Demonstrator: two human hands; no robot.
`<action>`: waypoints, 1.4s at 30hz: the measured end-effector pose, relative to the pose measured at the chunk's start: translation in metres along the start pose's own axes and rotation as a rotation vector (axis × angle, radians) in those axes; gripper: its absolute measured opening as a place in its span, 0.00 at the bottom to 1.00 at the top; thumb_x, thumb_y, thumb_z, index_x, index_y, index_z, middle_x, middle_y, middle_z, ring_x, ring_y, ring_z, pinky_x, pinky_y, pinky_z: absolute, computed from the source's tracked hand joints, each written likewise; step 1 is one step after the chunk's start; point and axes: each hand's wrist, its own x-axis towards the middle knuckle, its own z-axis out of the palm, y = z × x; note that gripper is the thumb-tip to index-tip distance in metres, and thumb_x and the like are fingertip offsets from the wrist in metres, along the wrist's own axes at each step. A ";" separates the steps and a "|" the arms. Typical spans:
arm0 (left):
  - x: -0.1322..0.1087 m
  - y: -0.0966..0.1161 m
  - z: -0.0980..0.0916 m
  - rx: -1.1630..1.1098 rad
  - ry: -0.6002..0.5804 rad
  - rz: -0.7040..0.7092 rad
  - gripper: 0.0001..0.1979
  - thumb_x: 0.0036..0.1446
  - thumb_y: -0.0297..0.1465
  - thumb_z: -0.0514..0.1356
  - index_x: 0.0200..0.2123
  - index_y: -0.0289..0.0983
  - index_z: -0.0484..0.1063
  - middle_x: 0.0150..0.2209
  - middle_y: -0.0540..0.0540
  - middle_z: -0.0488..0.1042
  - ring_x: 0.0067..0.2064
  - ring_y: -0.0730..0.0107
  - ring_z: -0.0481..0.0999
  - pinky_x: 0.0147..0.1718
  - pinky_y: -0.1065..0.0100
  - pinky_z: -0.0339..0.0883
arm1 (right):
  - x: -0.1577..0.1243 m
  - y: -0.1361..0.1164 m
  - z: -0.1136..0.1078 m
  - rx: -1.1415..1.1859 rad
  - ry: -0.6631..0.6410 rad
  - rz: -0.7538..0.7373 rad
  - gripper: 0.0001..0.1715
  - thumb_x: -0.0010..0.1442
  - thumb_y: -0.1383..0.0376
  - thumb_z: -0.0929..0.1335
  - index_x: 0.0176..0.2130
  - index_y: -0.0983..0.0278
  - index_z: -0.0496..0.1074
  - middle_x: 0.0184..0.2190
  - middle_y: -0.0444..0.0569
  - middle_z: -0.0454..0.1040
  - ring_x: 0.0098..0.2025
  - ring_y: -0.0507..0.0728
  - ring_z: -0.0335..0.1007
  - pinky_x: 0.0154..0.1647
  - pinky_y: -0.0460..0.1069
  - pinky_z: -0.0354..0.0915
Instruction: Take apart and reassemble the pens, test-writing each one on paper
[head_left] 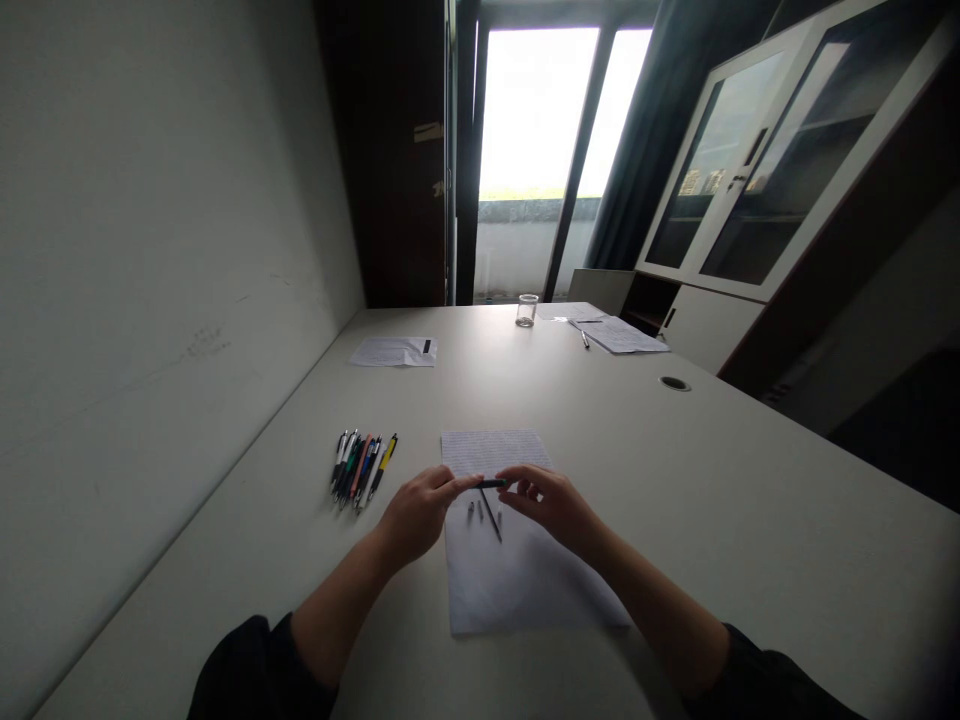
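A dark green pen barrel [491, 484] lies level between my hands, above the paper. My left hand [421, 512] pinches its left end, and my right hand [549, 503] has its fingers closed around the right end. Below it, on the white paper sheets [517, 590], rests a thin dark pen refill [492, 520], slanting. Small pen parts lie beside the refill, among them a small dark piece [471, 508] and a pale piece [500, 514]; their exact kinds are too small to make out. Handwritten lines cover the sheet's far part.
Several pens [361, 468] lie in a row on the white table [300, 590], left of the paper. Farther back are a plastic-sleeved sheet [396, 351], a glass cup [526, 311], a paper stack [626, 336] with a pen [585, 339], and a round cable hole [675, 383].
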 end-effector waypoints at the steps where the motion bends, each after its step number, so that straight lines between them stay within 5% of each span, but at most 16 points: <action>1: 0.000 0.000 0.000 0.001 0.014 -0.005 0.23 0.67 0.24 0.50 0.61 0.50 0.62 0.40 0.47 0.72 0.38 0.69 0.71 0.36 0.69 0.69 | 0.000 0.001 -0.001 -0.021 -0.011 -0.010 0.12 0.60 0.57 0.70 0.41 0.61 0.76 0.32 0.47 0.75 0.26 0.50 0.67 0.29 0.46 0.67; 9: 0.000 -0.003 0.001 0.034 0.031 -0.027 0.23 0.67 0.23 0.50 0.60 0.49 0.63 0.39 0.47 0.71 0.37 0.69 0.70 0.35 0.69 0.68 | -0.002 0.015 0.000 -0.205 -0.188 -0.042 0.09 0.57 0.63 0.73 0.40 0.58 0.78 0.34 0.47 0.75 0.31 0.53 0.69 0.35 0.48 0.67; 19: 0.000 -0.001 -0.001 0.027 -0.005 -0.034 0.23 0.67 0.23 0.50 0.61 0.49 0.62 0.40 0.47 0.71 0.37 0.69 0.70 0.35 0.69 0.68 | -0.001 0.013 0.004 -0.219 -0.210 -0.061 0.04 0.60 0.65 0.70 0.36 0.59 0.79 0.34 0.48 0.76 0.35 0.55 0.72 0.37 0.48 0.67; 28: 0.000 -0.002 0.000 0.036 -0.001 -0.034 0.22 0.67 0.23 0.50 0.60 0.48 0.63 0.39 0.47 0.71 0.37 0.70 0.70 0.35 0.69 0.68 | -0.001 0.008 -0.001 -0.072 -0.060 0.032 0.08 0.63 0.62 0.67 0.38 0.62 0.76 0.32 0.47 0.77 0.31 0.53 0.74 0.34 0.47 0.70; 42: -0.001 -0.003 0.001 0.007 0.008 -0.031 0.23 0.66 0.23 0.52 0.60 0.50 0.64 0.39 0.48 0.72 0.37 0.70 0.71 0.36 0.70 0.68 | 0.001 -0.001 -0.008 -0.020 0.097 -0.115 0.08 0.63 0.62 0.69 0.41 0.60 0.78 0.35 0.48 0.76 0.36 0.55 0.73 0.39 0.49 0.68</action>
